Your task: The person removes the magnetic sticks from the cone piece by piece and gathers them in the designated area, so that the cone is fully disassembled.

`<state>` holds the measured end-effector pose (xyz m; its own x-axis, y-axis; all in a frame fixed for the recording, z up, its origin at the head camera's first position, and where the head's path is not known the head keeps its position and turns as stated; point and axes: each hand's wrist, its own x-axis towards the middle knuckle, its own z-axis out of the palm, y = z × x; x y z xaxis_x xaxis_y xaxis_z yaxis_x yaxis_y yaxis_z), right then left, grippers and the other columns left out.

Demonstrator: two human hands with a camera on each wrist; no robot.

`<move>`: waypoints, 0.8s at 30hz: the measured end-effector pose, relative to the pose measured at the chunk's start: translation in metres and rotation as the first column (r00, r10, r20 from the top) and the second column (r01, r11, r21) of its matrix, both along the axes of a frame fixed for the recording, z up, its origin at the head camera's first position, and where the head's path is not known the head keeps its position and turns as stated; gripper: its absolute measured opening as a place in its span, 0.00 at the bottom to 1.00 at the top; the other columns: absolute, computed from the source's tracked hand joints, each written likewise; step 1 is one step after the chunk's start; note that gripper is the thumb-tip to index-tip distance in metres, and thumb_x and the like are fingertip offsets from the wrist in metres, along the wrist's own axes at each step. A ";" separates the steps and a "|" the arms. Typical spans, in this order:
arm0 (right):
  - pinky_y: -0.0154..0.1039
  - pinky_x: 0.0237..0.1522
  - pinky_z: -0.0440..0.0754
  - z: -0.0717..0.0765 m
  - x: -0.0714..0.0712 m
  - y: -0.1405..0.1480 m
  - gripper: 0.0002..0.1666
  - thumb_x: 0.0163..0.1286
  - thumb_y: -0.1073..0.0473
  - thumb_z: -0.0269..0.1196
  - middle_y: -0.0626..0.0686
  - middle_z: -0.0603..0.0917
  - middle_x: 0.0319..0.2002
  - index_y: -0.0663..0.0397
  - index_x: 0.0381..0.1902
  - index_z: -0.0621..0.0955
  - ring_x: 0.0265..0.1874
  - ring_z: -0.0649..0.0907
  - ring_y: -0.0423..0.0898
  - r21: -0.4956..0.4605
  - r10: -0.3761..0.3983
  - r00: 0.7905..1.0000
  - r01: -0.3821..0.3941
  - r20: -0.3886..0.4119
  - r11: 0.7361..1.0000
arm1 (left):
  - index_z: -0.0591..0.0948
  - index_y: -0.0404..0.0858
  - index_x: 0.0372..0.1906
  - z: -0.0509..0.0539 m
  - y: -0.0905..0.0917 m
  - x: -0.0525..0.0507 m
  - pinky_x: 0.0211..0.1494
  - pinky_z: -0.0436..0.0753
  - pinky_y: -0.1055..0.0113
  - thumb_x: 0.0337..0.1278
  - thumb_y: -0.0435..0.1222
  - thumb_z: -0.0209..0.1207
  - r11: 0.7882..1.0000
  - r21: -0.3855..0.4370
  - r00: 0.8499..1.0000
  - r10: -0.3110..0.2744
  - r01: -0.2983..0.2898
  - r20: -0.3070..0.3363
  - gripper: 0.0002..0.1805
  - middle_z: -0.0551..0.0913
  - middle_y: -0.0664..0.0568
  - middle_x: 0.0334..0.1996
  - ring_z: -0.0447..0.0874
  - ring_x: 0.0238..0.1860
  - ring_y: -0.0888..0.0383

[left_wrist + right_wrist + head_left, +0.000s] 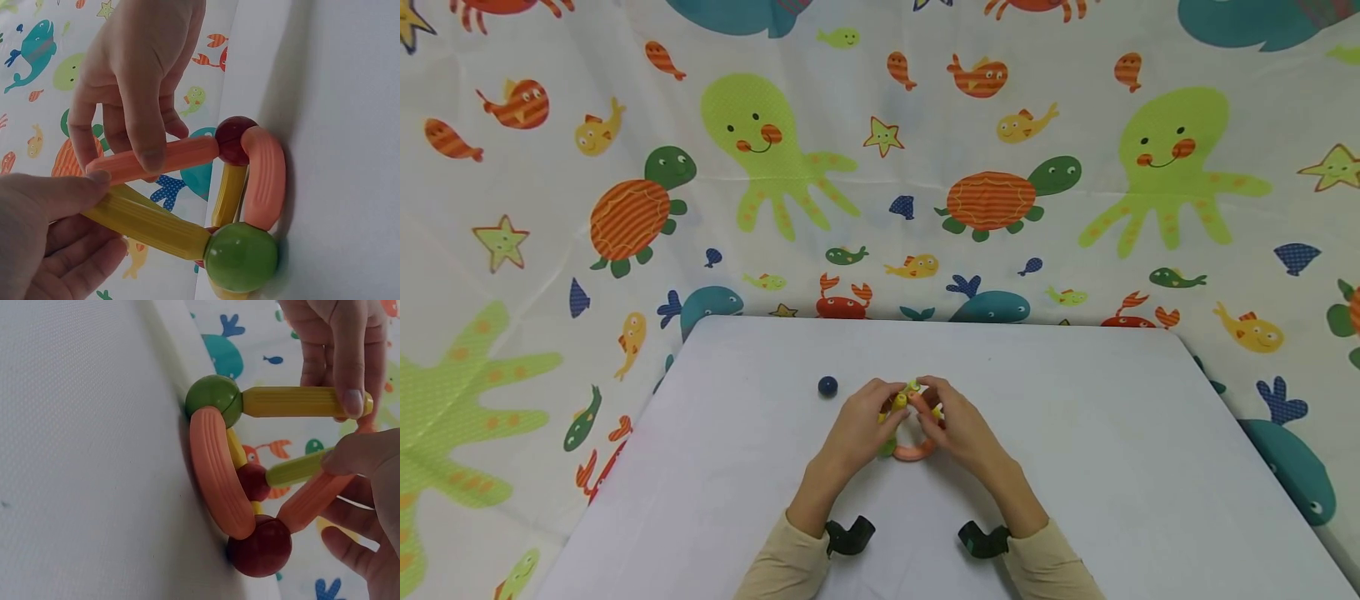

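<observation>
Both hands meet over a small frame of rods and balls standing on the white table. With thumb and fingers, my left hand (pixel 865 425) pinches the upper end of a yellow rod (pixel 156 228), whose lower end joins a green ball (pixel 242 256). My right hand (pixel 961 427) pinches a straight orange rod (pixel 187 156) rising from a dark red ball (pixel 260 547). A curved orange rod (pixel 220 472) links those two balls along the tabletop. Behind, a yellow-green rod (pixel 297 470) leans up from a smaller-looking red ball (pixel 254 481). Fingers partly hide where the upper rod ends converge.
A loose navy blue ball (pixel 827 386) lies on the white table (pixel 1112 467), left of and beyond the hands. A sea-animal printed cloth (pixel 880 183) hangs behind the table. Black wrist mounts (pixel 852 536) sit at both sleeve cuffs.
</observation>
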<state>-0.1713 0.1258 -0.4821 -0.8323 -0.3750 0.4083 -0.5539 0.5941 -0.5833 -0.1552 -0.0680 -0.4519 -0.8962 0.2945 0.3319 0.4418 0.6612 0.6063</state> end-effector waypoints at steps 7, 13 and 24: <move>0.40 0.40 0.87 0.000 0.001 0.003 0.35 0.61 0.66 0.71 0.52 0.83 0.42 0.56 0.64 0.71 0.38 0.80 0.43 0.031 -0.004 0.999 0.005 -0.046 1.000 | 0.83 0.39 0.55 -0.003 -0.001 -0.001 0.49 0.85 0.67 0.60 0.37 0.68 1.000 0.014 0.999 0.005 -0.004 -0.040 0.19 0.83 0.53 0.44 0.82 0.42 0.61; 0.44 0.43 0.86 0.001 -0.001 0.007 0.30 0.63 0.67 0.68 0.52 0.82 0.47 0.56 0.62 0.73 0.41 0.80 0.43 0.015 -0.002 0.998 0.002 -0.057 1.000 | 0.84 0.37 0.53 -0.002 -0.002 -0.003 0.47 0.86 0.63 0.57 0.32 0.69 0.998 0.059 0.998 0.005 -0.001 -0.066 0.18 0.83 0.51 0.42 0.82 0.41 0.59; 0.41 0.45 0.85 0.006 -0.001 0.012 0.26 0.64 0.68 0.67 0.51 0.81 0.46 0.56 0.59 0.73 0.41 0.79 0.41 0.009 -0.043 0.999 0.043 -0.022 0.999 | 0.83 0.37 0.51 -0.005 -0.005 -0.005 0.47 0.85 0.67 0.58 0.32 0.68 0.993 0.118 0.998 0.021 -0.015 -0.052 0.16 0.83 0.48 0.43 0.80 0.41 0.60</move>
